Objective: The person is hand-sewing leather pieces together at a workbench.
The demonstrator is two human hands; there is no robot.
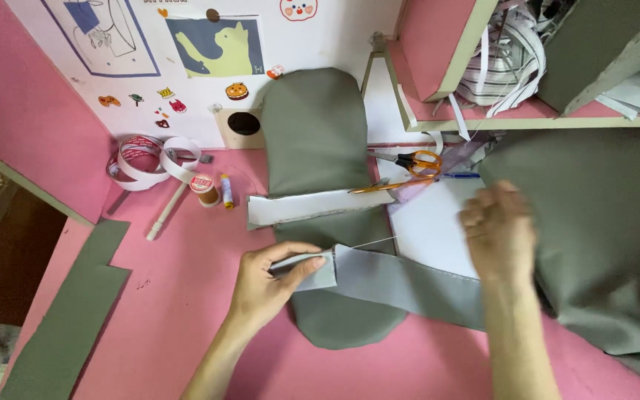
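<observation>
- Pink table [187, 296]: bare stretch lies left of the left hand; a wall rises behind.
- Green panel [316, 148] lies under the grey strip [401, 285].
- Left hand [264, 285] pinches the strip's folded end.
- Right hand [499, 231], blurred, fingers curled, is above the strip's other end; grip unclear.

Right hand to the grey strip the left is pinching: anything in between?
Nothing visible. The right hand, blurred, hovers over the grey fabric strip; the left hand pinches its folded end. Scissors lie farther back on the table.
</observation>
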